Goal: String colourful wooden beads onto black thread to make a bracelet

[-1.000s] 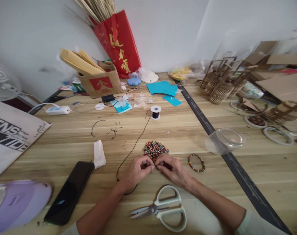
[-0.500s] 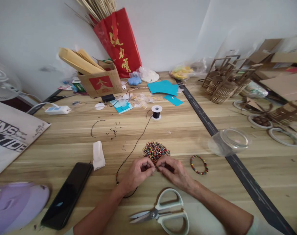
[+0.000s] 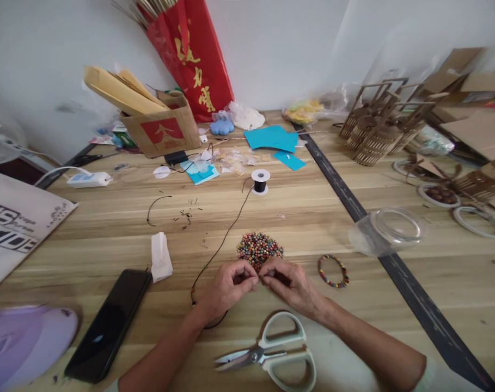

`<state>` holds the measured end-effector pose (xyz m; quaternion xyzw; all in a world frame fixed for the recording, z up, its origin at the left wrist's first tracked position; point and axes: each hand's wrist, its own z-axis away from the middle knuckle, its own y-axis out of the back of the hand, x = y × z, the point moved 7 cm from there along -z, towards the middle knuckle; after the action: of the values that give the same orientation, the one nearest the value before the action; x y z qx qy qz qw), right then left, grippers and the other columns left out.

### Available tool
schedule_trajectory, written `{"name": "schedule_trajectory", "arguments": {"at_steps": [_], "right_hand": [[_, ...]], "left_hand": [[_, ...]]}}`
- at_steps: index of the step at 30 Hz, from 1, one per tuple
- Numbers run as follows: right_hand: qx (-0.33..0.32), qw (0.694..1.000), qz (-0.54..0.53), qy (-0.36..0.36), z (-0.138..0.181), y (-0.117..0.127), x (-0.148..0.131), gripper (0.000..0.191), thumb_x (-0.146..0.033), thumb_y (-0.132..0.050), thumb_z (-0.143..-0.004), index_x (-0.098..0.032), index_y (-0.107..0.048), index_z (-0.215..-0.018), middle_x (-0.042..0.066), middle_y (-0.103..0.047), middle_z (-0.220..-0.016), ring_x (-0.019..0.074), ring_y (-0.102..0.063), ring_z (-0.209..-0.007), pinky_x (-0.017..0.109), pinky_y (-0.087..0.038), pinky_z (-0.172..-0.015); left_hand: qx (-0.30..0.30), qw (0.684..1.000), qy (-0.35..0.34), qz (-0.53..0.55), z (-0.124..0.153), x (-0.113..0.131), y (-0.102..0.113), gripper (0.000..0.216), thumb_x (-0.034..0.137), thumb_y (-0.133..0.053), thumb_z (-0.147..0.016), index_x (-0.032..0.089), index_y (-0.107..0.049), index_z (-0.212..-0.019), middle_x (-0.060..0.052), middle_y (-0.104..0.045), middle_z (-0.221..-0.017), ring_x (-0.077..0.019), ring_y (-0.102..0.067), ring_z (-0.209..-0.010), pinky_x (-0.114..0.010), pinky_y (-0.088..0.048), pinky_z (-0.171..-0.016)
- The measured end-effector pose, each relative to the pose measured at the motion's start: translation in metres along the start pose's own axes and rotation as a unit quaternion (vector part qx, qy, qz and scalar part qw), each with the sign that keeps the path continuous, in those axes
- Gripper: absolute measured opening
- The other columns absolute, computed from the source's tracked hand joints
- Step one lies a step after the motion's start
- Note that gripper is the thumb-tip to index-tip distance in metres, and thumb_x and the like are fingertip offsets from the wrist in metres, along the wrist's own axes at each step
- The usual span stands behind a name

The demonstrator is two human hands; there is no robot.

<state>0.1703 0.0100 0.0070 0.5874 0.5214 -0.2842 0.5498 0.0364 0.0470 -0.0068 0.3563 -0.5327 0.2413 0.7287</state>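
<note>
Just in front of a pile of small multicoloured beads (image 3: pixel 260 247), my left hand (image 3: pixel 231 286) and my right hand (image 3: pixel 290 283) meet almost fingertip to fingertip. Each has thumb and forefinger pinched together; whatever they hold is too small to make out. A thin black cord (image 3: pixel 225 239) runs from a white spool (image 3: pixel 260 182) down to my left wrist, passes beneath it and shows again below, with a few beads on it. Right of my right hand lies a finished-looking ring of beads, a bracelet (image 3: pixel 321 270). White-handled scissors (image 3: pixel 267 356) lie partly open below my hands.
Left are a black phone (image 3: pixel 110 324), a folded tissue (image 3: pixel 161 258) and a purple object (image 3: pixel 26 343). A clear plastic jar (image 3: pixel 373 234) lies at right. Behind stand a cardboard box (image 3: pixel 161 130), a red bag (image 3: pixel 198 65), blue paper (image 3: pixel 269 139) and small baskets (image 3: pixel 373 141).
The camera view has shifted slightly, so background things sit a little differently in the picture. Both hands keep nearly the same pinched pose by the beads.
</note>
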Motion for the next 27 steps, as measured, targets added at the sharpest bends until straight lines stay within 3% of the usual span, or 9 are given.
{"name": "schedule_trajectory", "arguments": {"at_steps": [27], "right_hand": [[0.01,1.0,-0.003,-0.01,0.0004,0.0029,0.0026,0.009,-0.021,-0.057,-0.089,-0.016,-0.064,-0.088,0.002,-0.061,-0.074,0.0114,-0.054,-0.064,0.021,-0.042,-0.056]], "left_hand": [[-0.009,1.0,0.005,-0.004,-0.0005,-0.0009,0.0,0.011,0.024,-0.06,-0.082,0.014,-0.06,-0.079,0.0,-0.06,-0.066,-0.0124,-0.055,-0.063,-0.022,-0.042,-0.061]]}}
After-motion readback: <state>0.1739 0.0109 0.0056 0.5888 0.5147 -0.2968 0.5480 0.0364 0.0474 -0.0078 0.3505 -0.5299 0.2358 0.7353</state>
